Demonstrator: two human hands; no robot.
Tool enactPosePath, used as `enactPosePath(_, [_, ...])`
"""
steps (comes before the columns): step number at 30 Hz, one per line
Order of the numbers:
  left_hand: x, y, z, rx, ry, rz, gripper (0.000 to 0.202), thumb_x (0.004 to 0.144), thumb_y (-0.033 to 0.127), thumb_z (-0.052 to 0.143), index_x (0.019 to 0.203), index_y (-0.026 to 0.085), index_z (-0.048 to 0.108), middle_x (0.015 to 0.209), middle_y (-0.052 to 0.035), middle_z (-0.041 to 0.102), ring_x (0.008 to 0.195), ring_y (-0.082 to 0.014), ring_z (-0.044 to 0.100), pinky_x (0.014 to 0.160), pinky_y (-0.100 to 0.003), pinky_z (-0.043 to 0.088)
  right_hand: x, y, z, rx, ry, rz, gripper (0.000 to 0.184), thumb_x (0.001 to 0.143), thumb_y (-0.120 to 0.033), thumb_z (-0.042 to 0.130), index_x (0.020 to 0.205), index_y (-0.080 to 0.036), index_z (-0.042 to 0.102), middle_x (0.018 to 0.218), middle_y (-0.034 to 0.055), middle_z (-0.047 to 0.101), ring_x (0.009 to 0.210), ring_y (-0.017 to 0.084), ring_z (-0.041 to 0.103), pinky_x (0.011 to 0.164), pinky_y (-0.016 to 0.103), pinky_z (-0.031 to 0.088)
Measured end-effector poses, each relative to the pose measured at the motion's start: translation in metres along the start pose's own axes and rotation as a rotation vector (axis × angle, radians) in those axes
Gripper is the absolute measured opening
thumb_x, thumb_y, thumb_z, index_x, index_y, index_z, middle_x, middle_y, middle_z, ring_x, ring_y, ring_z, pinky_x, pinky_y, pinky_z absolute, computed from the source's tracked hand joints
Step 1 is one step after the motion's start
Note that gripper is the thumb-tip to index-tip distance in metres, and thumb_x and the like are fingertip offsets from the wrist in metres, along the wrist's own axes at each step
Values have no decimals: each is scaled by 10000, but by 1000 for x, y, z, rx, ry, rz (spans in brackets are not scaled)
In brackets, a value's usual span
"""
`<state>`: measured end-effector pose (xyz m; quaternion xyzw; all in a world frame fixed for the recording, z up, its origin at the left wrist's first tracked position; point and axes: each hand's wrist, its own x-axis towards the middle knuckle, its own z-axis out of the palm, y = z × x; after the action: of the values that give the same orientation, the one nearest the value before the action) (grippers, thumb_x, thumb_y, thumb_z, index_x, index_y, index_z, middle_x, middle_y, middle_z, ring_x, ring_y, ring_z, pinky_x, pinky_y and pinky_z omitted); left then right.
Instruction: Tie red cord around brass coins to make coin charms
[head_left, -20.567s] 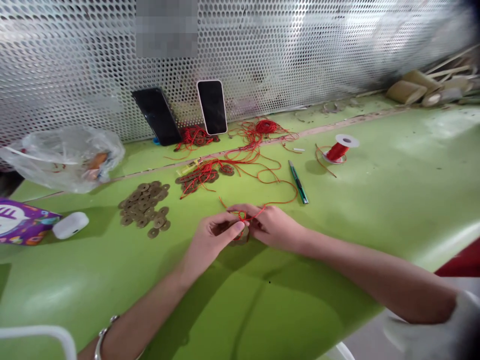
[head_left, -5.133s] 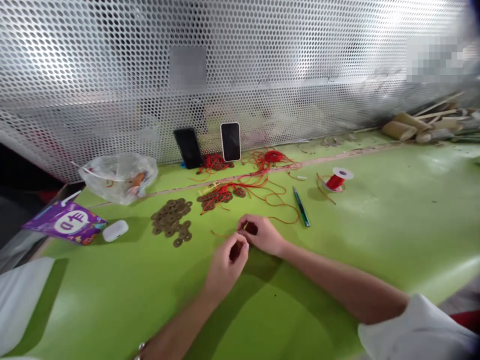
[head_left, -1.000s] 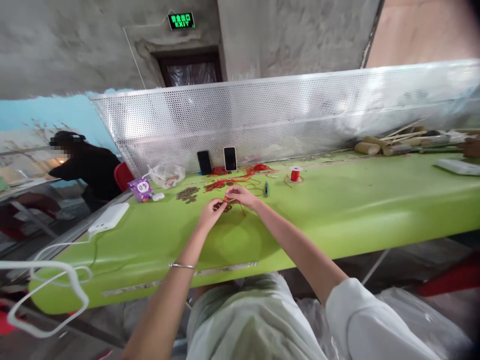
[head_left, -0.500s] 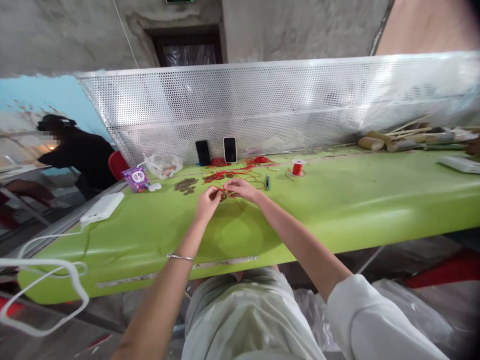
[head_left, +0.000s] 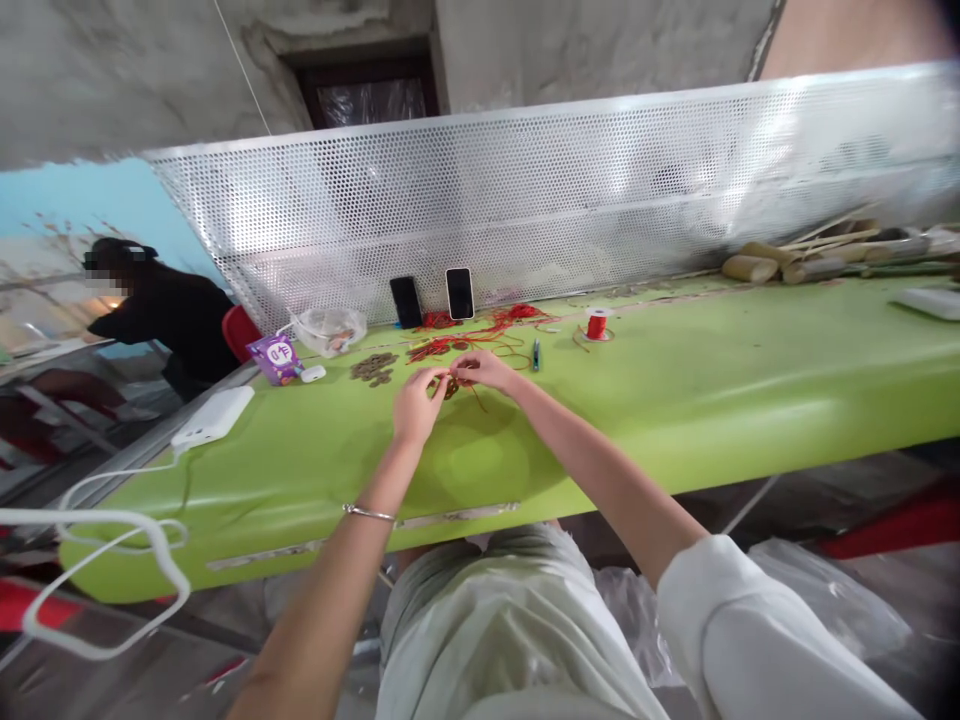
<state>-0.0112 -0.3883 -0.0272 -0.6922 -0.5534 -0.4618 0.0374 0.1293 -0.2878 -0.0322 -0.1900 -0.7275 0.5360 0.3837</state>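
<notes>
My left hand point(head_left: 417, 402) and my right hand point(head_left: 484, 370) meet above the green table point(head_left: 300, 450), fingers pinched close together on thin red cord point(head_left: 480, 400). Several brown coins point(head_left: 451, 388) hang on the cord just under my fingertips. Behind my hands lie more red cords point(head_left: 431, 349) in loose strands. A pile of brown coins point(head_left: 373, 368) rests to the left of my left hand. Small teal snips point(head_left: 536, 355) lie to the right of my right hand, and a spool of red cord point(head_left: 597, 325) stands farther right.
Two phones, one black point(head_left: 406, 302) and one white-edged point(head_left: 460, 294), lean near the perforated metal screen point(head_left: 555, 200). At left are a clear plastic bowl point(head_left: 330, 330), a purple packet point(head_left: 274, 358) and a white power strip point(head_left: 214, 418). Bamboo pieces point(head_left: 750, 268) lie at right. A person point(head_left: 165, 300) sits beyond.
My fingertips have drawn closer together on the cord, and my right hand has lowered slightly toward the left one. The camera view has tilted a little.
</notes>
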Motion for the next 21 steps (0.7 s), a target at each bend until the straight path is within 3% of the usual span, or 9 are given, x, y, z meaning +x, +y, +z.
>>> enactPosePath(7, [-2, 3, 2, -131, -125, 105, 199, 802, 235, 565, 991, 211, 621, 985, -53, 671, 801, -166, 619, 793, -310, 491, 2, 2, 0, 27, 19, 39, 73, 713, -135, 664, 786, -128, 656, 670, -3, 652, 592, 88, 588, 612, 209, 495])
enactPosePath(11, [-5, 7, -1, -241, -136, 105, 477, 743, 305, 651, 1179, 216, 478, 1127, -84, 613, 887, -180, 621, 766, -304, 511, 1, 1, 0, 39, 17, 66, 31, 738, -150, 663, 755, -125, 654, 662, 3, 655, 584, 90, 594, 589, 203, 500])
enactPosePath(13, [-7, 7, -3, -304, -109, 90, 566, 767, 403, 616, 1247, 227, 374, 1190, -105, 573, 924, -186, 624, 768, -303, 520, 0, 1, -1, 42, 21, 83, 40, 735, -161, 678, 752, -129, 662, 668, 9, 662, 586, 94, 600, 577, 201, 501])
enactPosePath(17, [-5, 2, -6, -370, 39, 8, 398, 923, 466, 238, 1248, 239, 272, 1213, -128, 527, 847, -156, 639, 696, -284, 531, -2, 2, -3, 56, 35, 114, 62, 748, -195, 684, 786, -147, 674, 754, 33, 691, 653, 113, 636, 598, 205, 513])
enactPosePath(19, [-2, -4, -6, -358, 110, -54, 346, 944, 409, 172, 1222, 243, 293, 1166, -112, 544, 794, -143, 633, 685, -282, 523, -3, 3, -4, 59, 38, 123, 71, 747, -209, 691, 784, -150, 677, 785, 42, 697, 674, 114, 642, 601, 199, 513])
enactPosePath(21, [1, -12, -4, -320, 135, -112, 277, 939, 350, 254, 1150, 234, 390, 1116, -92, 568, 794, -147, 624, 739, -302, 508, -3, 2, -4, 55, 31, 128, 88, 738, -218, 703, 787, -148, 683, 792, 46, 698, 670, 111, 639, 587, 188, 506])
